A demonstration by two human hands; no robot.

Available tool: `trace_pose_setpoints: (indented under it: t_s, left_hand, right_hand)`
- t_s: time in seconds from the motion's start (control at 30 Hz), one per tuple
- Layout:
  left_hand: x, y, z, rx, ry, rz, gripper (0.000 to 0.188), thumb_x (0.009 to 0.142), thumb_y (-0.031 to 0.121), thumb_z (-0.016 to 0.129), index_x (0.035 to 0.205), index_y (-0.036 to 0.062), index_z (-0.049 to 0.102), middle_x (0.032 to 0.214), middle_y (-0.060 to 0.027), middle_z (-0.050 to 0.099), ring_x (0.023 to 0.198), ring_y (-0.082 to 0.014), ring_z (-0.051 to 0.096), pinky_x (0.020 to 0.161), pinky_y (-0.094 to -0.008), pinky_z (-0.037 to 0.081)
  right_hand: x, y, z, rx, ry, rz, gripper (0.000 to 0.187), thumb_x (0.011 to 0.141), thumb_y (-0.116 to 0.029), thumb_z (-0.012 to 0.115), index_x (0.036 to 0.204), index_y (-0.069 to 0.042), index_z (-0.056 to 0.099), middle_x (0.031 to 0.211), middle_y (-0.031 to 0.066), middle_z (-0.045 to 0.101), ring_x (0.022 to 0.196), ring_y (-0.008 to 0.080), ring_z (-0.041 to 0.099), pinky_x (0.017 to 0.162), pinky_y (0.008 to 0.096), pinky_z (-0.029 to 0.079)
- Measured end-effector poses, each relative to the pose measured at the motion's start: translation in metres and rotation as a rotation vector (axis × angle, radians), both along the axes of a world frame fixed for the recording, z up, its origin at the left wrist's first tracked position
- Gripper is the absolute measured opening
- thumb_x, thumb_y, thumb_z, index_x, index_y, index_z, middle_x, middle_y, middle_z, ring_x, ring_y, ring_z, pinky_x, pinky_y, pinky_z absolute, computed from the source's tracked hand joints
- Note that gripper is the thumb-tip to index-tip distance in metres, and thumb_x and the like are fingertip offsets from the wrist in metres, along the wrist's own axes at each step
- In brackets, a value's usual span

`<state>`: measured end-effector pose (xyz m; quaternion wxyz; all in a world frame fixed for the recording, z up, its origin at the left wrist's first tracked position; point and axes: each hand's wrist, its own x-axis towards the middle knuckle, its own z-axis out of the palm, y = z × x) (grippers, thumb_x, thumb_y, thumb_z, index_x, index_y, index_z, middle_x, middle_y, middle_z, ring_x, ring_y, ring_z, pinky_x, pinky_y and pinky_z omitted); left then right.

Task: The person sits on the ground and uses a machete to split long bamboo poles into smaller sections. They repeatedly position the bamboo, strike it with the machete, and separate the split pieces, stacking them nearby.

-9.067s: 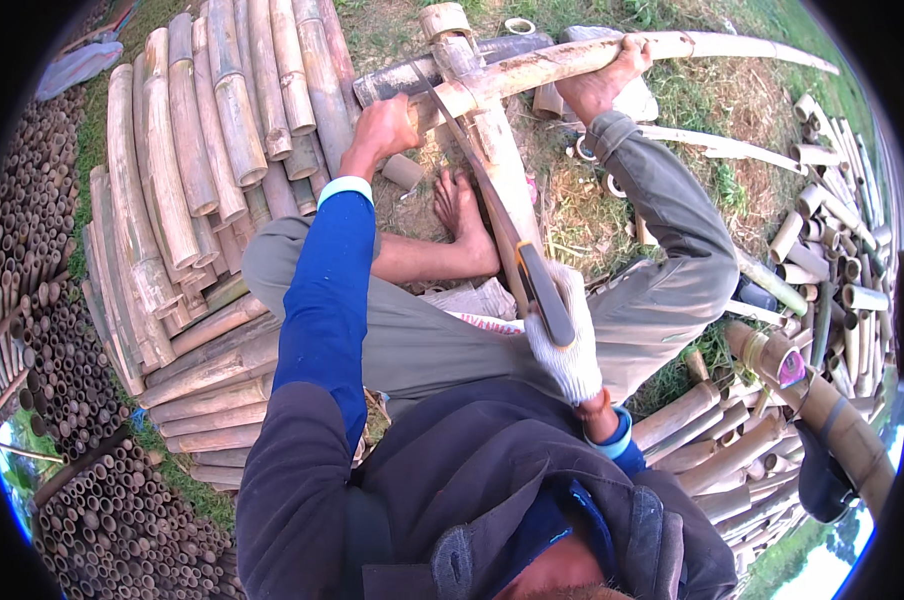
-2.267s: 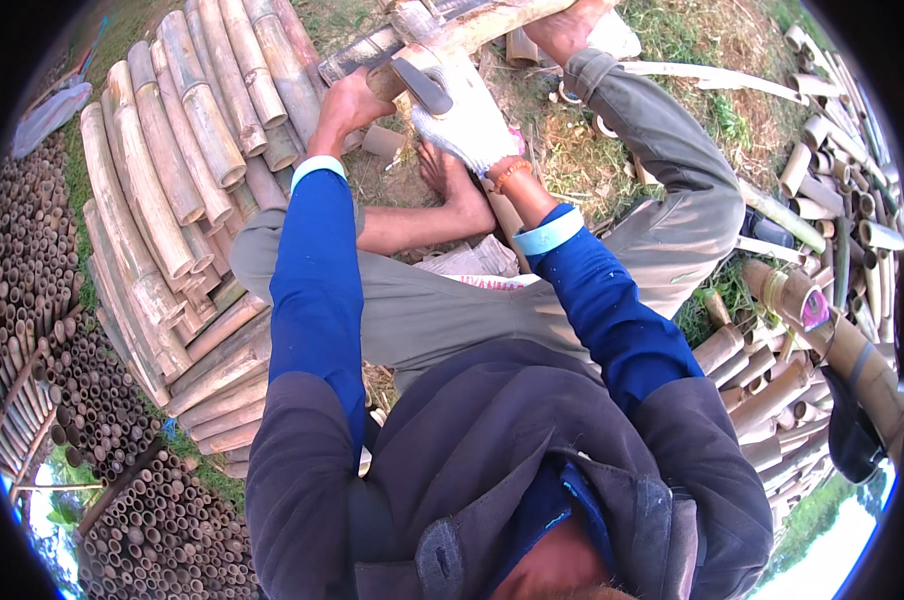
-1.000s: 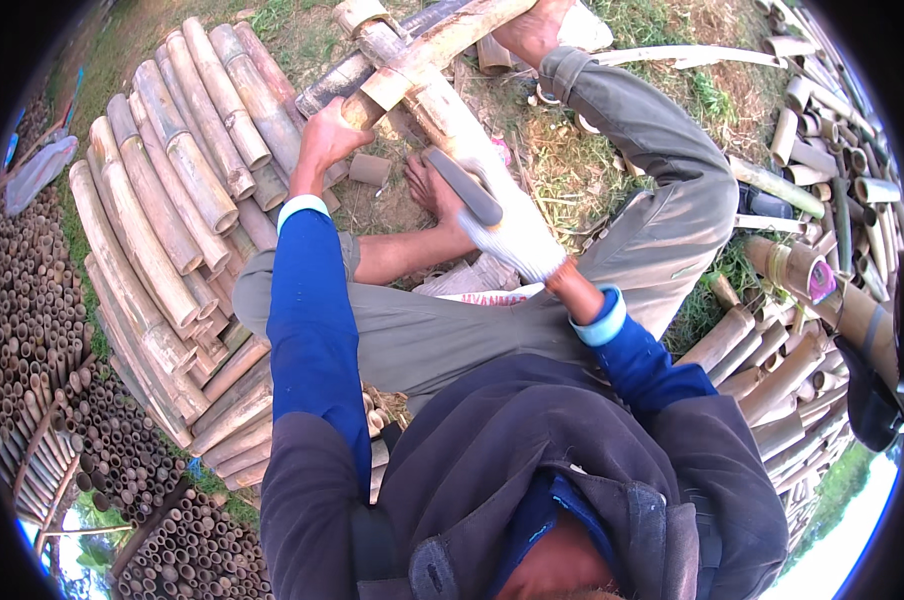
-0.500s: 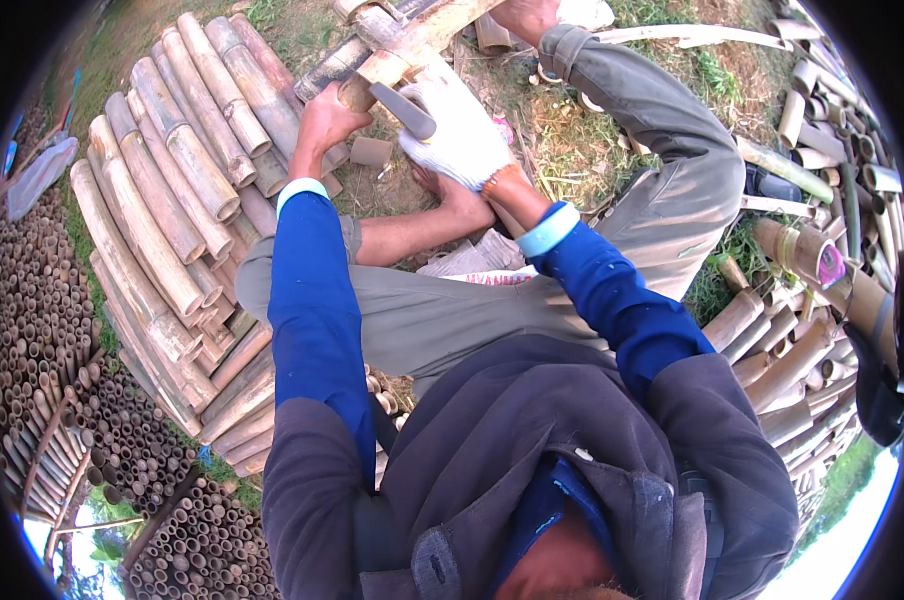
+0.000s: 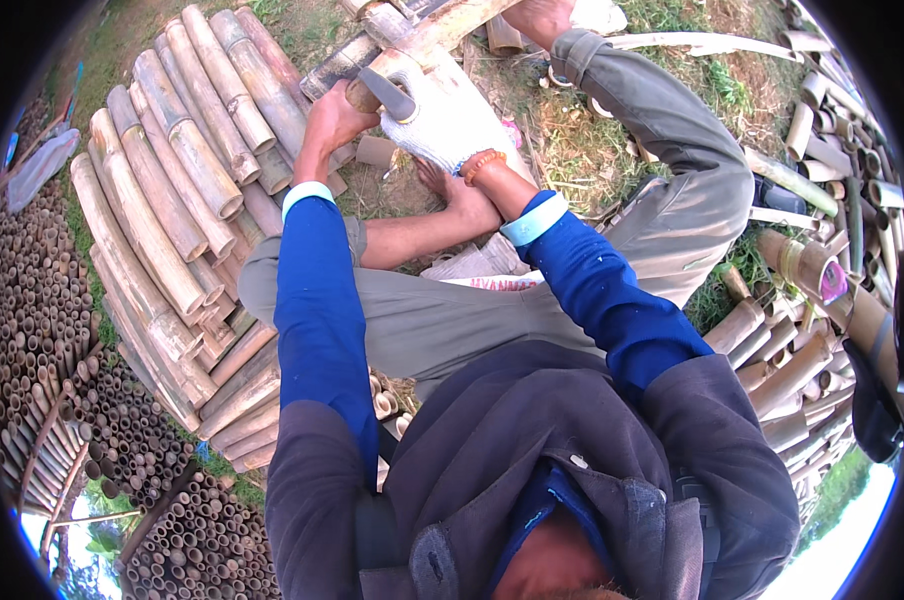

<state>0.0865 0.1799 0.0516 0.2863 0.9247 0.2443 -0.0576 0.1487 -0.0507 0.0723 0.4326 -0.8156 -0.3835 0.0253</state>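
Observation:
My left hand (image 5: pixel 340 118) is wrapped around the near end of a bamboo piece (image 5: pixel 442 32) that slants up to the right. In a white glove, my right hand (image 5: pixel 444 125) grips a knife. The grey, broad knife blade (image 5: pixel 386 94) lies against or just over the bamboo's end, close to my left fingers; whether it touches cannot be made out. The knife's handle is mostly hidden in the glove. Beneath the bamboo piece lies a darker bamboo length (image 5: pixel 334 68). A short cut bamboo ring (image 5: pixel 376 151) rests on the ground by my left hand.
Cut bamboo lengths (image 5: pixel 187 150) are stacked to the left, with many upright tubes (image 5: pixel 32 280) beyond. More bamboo pieces (image 5: pixel 792 370) are piled at the right. My bent legs (image 5: pixel 662 190) and bare feet frame the work spot. A pale curved strip (image 5: pixel 707 40) lies at the far right.
My right hand and the knife have shifted slightly left and away from me, toward the bamboo's end. My left hand keeps its hold nearly in place.

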Motion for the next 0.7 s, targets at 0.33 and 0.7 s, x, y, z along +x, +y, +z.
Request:
trace_pose_setpoints:
  t_s: [0.33, 0.7]
  left_hand:
    - [-0.009, 0.002, -0.010, 0.032, 0.053, 0.057, 0.068, 0.070, 0.034, 0.086, 0.127, 0.0018, 0.068, 0.112, -0.0240, 0.079, 0.105, -0.0387, 0.076, 0.094, -0.0450, 0.059]
    - [-0.024, -0.047, -0.017, 0.499, -0.283, -0.004, 0.080, 0.075, 0.022, 0.093, 0.148, 0.0064, 0.062, 0.139, -0.0221, 0.064, 0.133, -0.0427, 0.060, 0.111, -0.0508, 0.052]
  right_hand:
    - [-0.087, -0.191, 0.078, -0.055, 0.497, 0.041, 0.060, 0.087, -0.003, 0.077, 0.144, -0.004, 0.061, 0.133, 0.0181, 0.070, 0.123, 0.0329, 0.071, 0.107, 0.0410, 0.055]
    - [-0.007, -0.034, -0.014, -0.007, -0.116, 0.020, 0.054, 0.087, -0.042, 0.079, 0.134, -0.017, 0.069, 0.141, 0.0211, 0.067, 0.142, 0.0400, 0.055, 0.121, 0.0514, 0.044]
